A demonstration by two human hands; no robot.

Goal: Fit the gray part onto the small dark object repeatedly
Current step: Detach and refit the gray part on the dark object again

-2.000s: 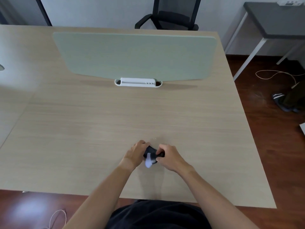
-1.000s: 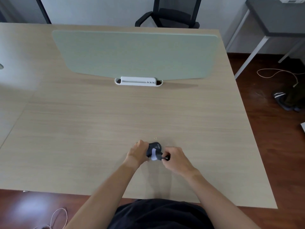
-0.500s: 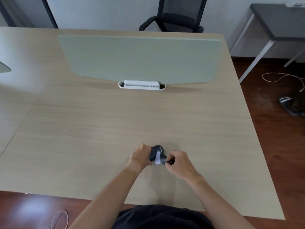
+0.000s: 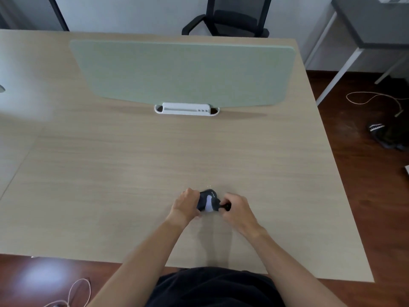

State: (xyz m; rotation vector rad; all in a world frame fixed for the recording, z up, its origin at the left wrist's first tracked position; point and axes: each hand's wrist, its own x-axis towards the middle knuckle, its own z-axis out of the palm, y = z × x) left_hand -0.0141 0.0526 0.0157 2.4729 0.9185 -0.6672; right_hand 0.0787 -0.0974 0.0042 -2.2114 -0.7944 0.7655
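left hand (image 4: 185, 203) grips small dark object (image 4: 204, 199); right hand (image 4: 235, 208) pinches gray part (image 4: 209, 206) against it, near counter (image 4: 132, 173) edge; fit looks partway, seating unclear.

Tabletop (image 4: 132, 173): pale wood grain.
Divider (image 4: 183, 72): green panel standing in a white base (image 4: 186, 109).
Chair (image 4: 230, 18): black, beyond the far edge.
Side table (image 4: 371, 23): grey top, white legs, right.
Floor (image 4: 365, 196): dark reddish wood, white cable (image 4: 374, 98), sandal (image 4: 376, 128).
Wall (image 4: 132, 12): white.
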